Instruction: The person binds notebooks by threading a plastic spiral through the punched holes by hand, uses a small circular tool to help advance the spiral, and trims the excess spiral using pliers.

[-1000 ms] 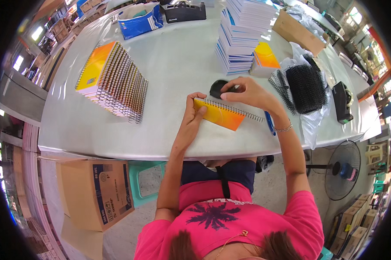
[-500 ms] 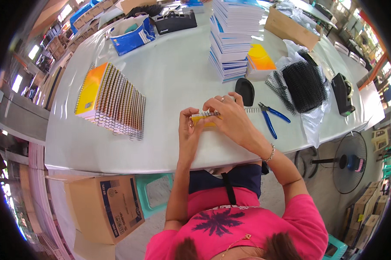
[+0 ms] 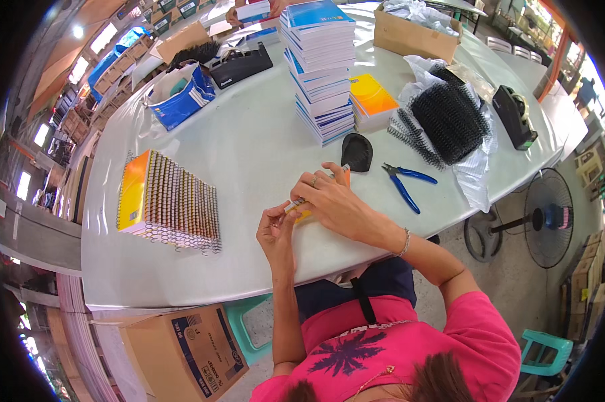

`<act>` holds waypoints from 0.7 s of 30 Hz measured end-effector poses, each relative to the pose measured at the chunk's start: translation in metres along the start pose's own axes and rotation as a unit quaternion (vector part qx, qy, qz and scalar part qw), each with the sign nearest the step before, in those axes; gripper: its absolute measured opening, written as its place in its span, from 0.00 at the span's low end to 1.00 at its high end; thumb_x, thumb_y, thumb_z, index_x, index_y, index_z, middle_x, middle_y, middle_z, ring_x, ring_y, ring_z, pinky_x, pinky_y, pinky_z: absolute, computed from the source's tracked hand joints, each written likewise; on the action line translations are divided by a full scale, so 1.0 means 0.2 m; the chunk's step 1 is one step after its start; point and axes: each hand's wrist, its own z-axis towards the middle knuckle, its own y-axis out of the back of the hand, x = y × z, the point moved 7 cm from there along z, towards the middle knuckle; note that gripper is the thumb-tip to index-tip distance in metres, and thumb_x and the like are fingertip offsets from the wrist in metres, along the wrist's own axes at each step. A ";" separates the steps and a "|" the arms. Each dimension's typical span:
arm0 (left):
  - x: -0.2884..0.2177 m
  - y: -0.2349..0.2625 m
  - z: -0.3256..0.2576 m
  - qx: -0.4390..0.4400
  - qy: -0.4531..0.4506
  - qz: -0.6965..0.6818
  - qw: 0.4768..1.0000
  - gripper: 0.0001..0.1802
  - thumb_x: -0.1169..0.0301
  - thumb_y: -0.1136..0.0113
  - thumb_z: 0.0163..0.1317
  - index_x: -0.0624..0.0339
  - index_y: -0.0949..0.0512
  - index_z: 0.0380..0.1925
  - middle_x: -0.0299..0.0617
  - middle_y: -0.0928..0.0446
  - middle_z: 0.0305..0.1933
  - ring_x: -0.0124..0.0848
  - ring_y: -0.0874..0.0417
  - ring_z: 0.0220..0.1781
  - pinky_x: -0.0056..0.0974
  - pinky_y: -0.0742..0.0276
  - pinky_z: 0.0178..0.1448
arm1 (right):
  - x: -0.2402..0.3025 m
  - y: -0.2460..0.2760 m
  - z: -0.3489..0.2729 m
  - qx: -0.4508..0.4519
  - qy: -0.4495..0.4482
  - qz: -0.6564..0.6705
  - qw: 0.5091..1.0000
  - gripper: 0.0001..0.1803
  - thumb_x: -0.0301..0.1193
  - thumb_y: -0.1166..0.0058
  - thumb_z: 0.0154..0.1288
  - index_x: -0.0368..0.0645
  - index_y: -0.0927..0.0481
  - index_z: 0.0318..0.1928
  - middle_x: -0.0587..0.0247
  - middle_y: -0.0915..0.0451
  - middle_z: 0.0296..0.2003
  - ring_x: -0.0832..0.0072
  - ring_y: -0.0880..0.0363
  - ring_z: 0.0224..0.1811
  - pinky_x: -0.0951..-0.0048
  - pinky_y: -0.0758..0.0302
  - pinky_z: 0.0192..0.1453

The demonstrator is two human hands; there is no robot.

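Observation:
Both hands are closed on one small yellow-orange notebook (image 3: 303, 216), held over the near part of the table. At its near-left end, the fingertips of my left hand (image 3: 277, 234) pinch the edge. My right hand (image 3: 332, 204) lies across the top and covers most of the notebook and its spine. A wire coil is partly visible at the fingers, but how far it runs through the spine is hidden. Blue-handled cutting pliers (image 3: 404, 186) lie partly open to the right. Beyond my right hand rests a black, rounded flat piece (image 3: 357, 153).
Coil-bound notebooks (image 3: 172, 201) stand stacked at left. Tall blue-white booklets (image 3: 319, 74) rise beside yellow-orange ones (image 3: 371, 97). Black coils (image 3: 450, 120) lie on plastic at right, near a tape dispenser (image 3: 515, 119). Another person's hands (image 3: 276, 8) show at the far edge.
The view has shifted and turned. Both hands still hold the notebook, now tilted differently. The coil length that stuck out right of my right hand no longer shows.

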 end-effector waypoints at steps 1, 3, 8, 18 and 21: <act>0.00 0.00 0.00 -0.001 -0.003 0.000 1.000 0.08 0.82 0.36 0.64 0.65 0.22 0.42 0.39 0.21 0.43 0.24 0.22 0.46 0.31 0.24 0.55 | 0.01 0.00 0.00 0.009 0.015 -0.022 1.000 0.07 0.27 0.42 0.62 0.46 0.23 0.42 0.64 0.23 0.45 0.64 0.25 0.53 0.47 0.44 0.70; -0.01 -0.01 0.00 -0.005 -0.004 0.001 1.000 0.08 0.82 0.35 0.63 0.66 0.21 0.42 0.38 0.21 0.41 0.23 0.21 0.44 0.31 0.23 0.53 | 0.01 0.00 -0.01 0.013 0.034 -0.041 0.998 0.07 0.28 0.42 0.63 0.46 0.23 0.42 0.64 0.24 0.45 0.64 0.25 0.52 0.47 0.43 0.69; 0.00 0.02 0.01 -0.010 -0.015 0.016 1.000 0.08 0.82 0.33 0.61 0.67 0.21 0.40 0.38 0.20 0.40 0.23 0.21 0.44 0.31 0.23 0.52 | -0.02 -0.04 0.00 -0.003 0.030 0.006 1.000 0.08 0.29 0.42 0.63 0.47 0.22 0.42 0.63 0.24 0.44 0.64 0.25 0.51 0.48 0.43 0.68; 0.00 0.00 -0.01 -0.017 -0.008 0.002 1.000 0.09 0.83 0.33 0.60 0.68 0.22 0.39 0.42 0.19 0.40 0.25 0.20 0.44 0.30 0.21 0.51 | -0.02 -0.03 0.00 0.016 0.022 -0.023 0.999 0.07 0.35 0.44 0.68 0.45 0.20 0.38 0.63 0.23 0.45 0.65 0.26 0.55 0.45 0.45 0.72; 0.00 0.02 -0.01 -0.021 -0.015 0.006 1.000 0.09 0.83 0.32 0.60 0.68 0.22 0.38 0.42 0.19 0.40 0.25 0.19 0.44 0.29 0.21 0.51 | 0.00 0.00 -0.01 -0.016 0.058 -0.025 0.998 0.07 0.35 0.46 0.70 0.47 0.20 0.38 0.64 0.24 0.45 0.66 0.26 0.55 0.44 0.46 0.73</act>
